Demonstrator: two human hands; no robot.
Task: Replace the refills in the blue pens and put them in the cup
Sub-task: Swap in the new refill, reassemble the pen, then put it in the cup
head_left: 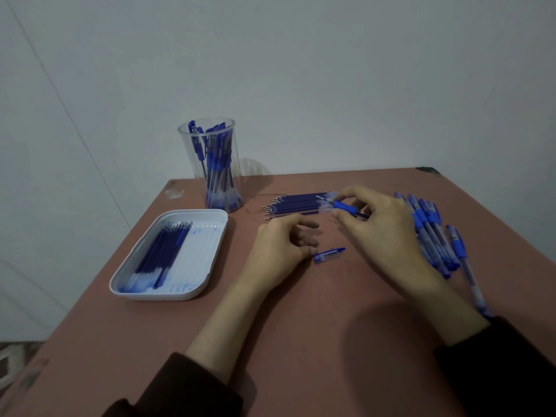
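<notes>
Dark sleeves (192,386) are covering both forearms at the lower edge, above a reddish worktop (301,341). The left hand (279,248) is resting on the worktop near its centre with the fingers loosely curled. A small dark speck at its fingertips may be a pen part, but whether it is being gripped cannot be told.

The right hand (382,224) is reaching forward and pinching a blue-gripped pen (346,207) between thumb and fingertips. The pen's point is aiming left, over the near ends of a row of blue refills (296,204). These are lying side by side with their metal tips pointing left.

A short clear-and-blue pen piece (329,254) is lying on the worktop just beside the left fingertips, between the two hands. A clear cup (210,188) is standing near the far left corner, holding a bundle of standing pens (216,155). A white tray (180,294) is lying left of the left hand. It is carrying tray refills (164,254) along its left side and showing blue ink smears on its floor. A loose pile of blue pens (433,233) is lying at the right, partly hidden behind the right hand.
</notes>
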